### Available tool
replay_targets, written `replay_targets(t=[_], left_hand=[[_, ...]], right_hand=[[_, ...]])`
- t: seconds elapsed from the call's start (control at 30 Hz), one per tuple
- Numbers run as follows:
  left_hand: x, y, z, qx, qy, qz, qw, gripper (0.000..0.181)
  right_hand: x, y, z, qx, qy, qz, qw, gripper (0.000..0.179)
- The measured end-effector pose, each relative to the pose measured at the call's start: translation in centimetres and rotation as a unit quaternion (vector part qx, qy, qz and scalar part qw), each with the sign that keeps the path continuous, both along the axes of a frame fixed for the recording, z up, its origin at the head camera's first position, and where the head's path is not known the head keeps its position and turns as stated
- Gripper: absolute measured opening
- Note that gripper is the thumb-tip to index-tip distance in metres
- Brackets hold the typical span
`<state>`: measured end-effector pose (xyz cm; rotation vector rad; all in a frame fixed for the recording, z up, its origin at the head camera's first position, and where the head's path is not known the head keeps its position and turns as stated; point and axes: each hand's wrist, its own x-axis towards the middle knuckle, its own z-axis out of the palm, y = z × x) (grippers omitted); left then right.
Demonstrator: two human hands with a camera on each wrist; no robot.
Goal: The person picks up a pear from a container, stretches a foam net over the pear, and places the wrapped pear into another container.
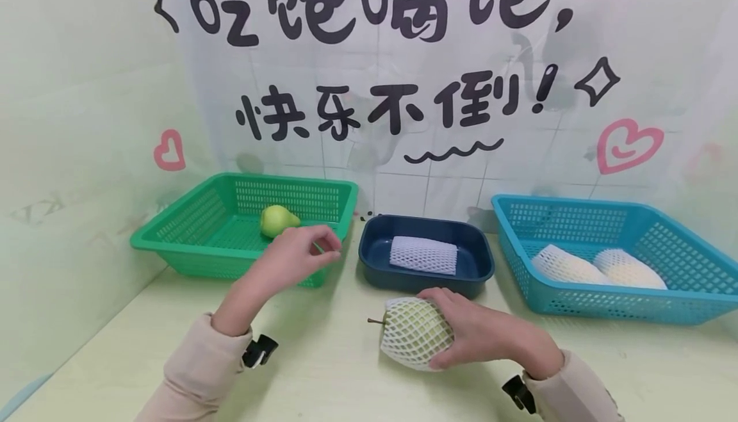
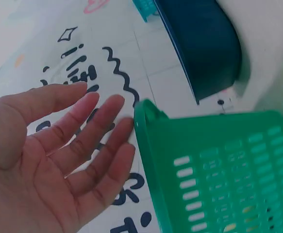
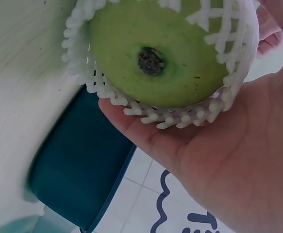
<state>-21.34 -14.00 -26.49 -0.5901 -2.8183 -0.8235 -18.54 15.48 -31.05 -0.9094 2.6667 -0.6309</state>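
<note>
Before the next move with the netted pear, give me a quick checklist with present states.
1. Right hand grips the netted pear: ok.
2. Foam net covers the pear's blossom end: not ok; that end shows bare.
3. Left hand empty: ok.
4. Left hand clear of the green basket: cannot tell.
5. Foam sleeve available in the dark blue tray: ok.
6. Blue basket has space beside its two netted fruits: ok.

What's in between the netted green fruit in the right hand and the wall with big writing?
A dark blue tray, with a white foam net lying in it, sits between the netted green fruit and the wall. The head view shows it.
</note>
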Motion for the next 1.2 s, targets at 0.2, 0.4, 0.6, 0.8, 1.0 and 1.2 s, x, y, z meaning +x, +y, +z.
replay_targets(t=[0.2,0.4,0.6,0.8,1.0,1.2], left_hand=[[-0.2,-0.9,0.4,-0.057,0.025,0.055,0.9966,0.019],[-0.4,-1.4,0.4,-0.131,0.023,0.06,0.9894,0.019],[-0.5,-1.4,0.2,-0.159,0.023,0.07,0.9845,0.009],[-0.4,-1.2,0.1,-0.168,0.021,0.072,0.9829,0.008],[-0.4,-1.3,0.2,-0.165,0.021,0.069,0.9836,0.008],[-0.4,-1.4,0.2,-0.162,0.017,0.069,0.9842,0.008]], right_hand=[[-0.1,0.0,-0.1,0.001,0.003,-0.004,1.0,0.083],[0.0,0.1,-0.3,-0.002,0.006,0.002,1.0,0.081],[0.0,0.0,-0.4,-0.002,0.027,0.008,0.9996,0.08],[0.0,-0.2,-0.4,-0.005,0.046,0.012,0.9989,0.077],[-0.1,-0.2,-0.5,-0.015,0.072,0.014,0.9972,0.075],[-0.1,0.3,0.0,-0.046,0.068,-0.005,0.9966,0.079]])
